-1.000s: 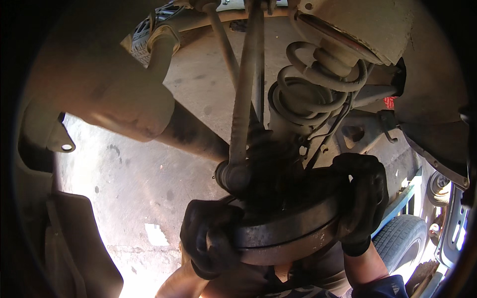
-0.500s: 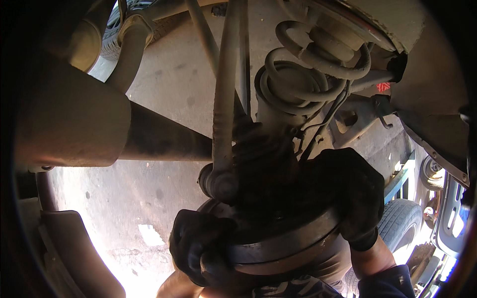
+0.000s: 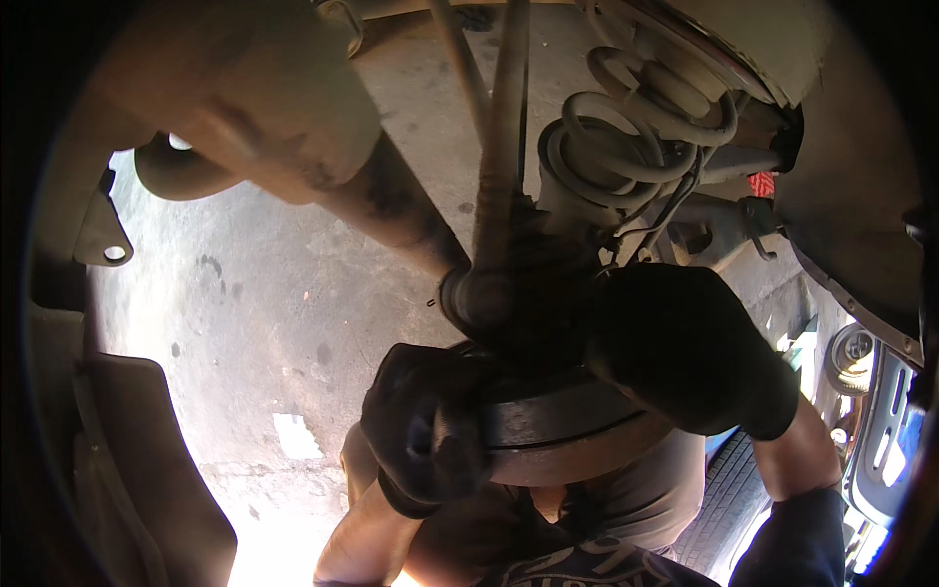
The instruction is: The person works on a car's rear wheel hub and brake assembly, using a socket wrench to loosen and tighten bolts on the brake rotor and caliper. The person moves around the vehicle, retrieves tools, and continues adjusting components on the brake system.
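Note:
A round metal brake drum [image 3: 558, 421], with a dark groove round its side, sits at the wheel end of the axle in front of my lap. My left hand [image 3: 425, 421], in a black glove, has its fingers curled against the drum's left edge. Over the drum's upper right side lies my right hand [image 3: 690, 347], also gloved in black; its fingers are lost in deep shadow. Just beyond the hands, a suspension rod [image 3: 501, 166] comes down to a round bushing [image 3: 479, 295]. Shadow hides the drum's top face.
A coil spring [image 3: 641, 127] stands beyond my right hand, with thin cables [image 3: 675, 196] beside it. The axle tube [image 3: 401, 210] runs to the upper left. A mudflap [image 3: 156, 460] hangs at lower left. A loose tyre [image 3: 724, 499] lies beside my right forearm.
My right hand has shifted inward from the drum's right edge onto its upper right side. The left hand still touches the left edge. The view has swung, so the axle appears farther right.

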The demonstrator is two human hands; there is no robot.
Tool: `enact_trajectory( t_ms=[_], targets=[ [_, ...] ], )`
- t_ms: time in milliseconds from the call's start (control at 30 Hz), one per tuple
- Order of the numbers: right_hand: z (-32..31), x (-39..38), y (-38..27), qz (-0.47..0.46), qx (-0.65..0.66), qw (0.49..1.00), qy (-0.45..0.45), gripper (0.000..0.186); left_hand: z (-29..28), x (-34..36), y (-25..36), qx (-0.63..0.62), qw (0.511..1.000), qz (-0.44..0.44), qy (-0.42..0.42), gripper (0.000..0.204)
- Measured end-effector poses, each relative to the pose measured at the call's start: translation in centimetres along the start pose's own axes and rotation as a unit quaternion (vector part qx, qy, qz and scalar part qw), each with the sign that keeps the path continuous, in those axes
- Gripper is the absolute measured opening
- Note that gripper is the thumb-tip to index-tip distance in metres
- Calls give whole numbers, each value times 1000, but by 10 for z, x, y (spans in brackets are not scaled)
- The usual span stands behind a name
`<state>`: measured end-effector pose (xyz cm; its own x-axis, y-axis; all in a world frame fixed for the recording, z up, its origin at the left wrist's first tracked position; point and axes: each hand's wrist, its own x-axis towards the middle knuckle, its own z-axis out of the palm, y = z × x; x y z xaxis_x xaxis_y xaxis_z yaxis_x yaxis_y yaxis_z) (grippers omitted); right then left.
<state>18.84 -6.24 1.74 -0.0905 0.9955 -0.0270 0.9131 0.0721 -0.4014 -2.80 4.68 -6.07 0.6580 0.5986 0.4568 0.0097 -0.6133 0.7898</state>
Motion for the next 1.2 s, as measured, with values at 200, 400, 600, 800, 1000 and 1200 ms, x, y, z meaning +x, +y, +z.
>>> enact_trajectory(
  t_ms=[200,400,600,800,1000,1200],
  targets=[
    [1,2,6,-18,86,996,26,17,1,-6,-10,-59,997,-54,20,18],
    [8,-1,10,-15,60,997,35,24,-7,-3,-15,-108,993,-40,-29,27],
    [-3,1,1,86,37,996,-14,22,-76,-59,-127,64,974,-193,104,42],
    [7,18,-16,91,112,988,61,30,-61,-164,-315,380,808,-450,10,52],
    [31,-51,9,124,-230,932,251,37,-29,-207,-342,445,743,-489,-103,79],
    [211,-200,87,464,63,790,396,51,-36,-190,-336,437,723,-518,-136,85]
  ],
)
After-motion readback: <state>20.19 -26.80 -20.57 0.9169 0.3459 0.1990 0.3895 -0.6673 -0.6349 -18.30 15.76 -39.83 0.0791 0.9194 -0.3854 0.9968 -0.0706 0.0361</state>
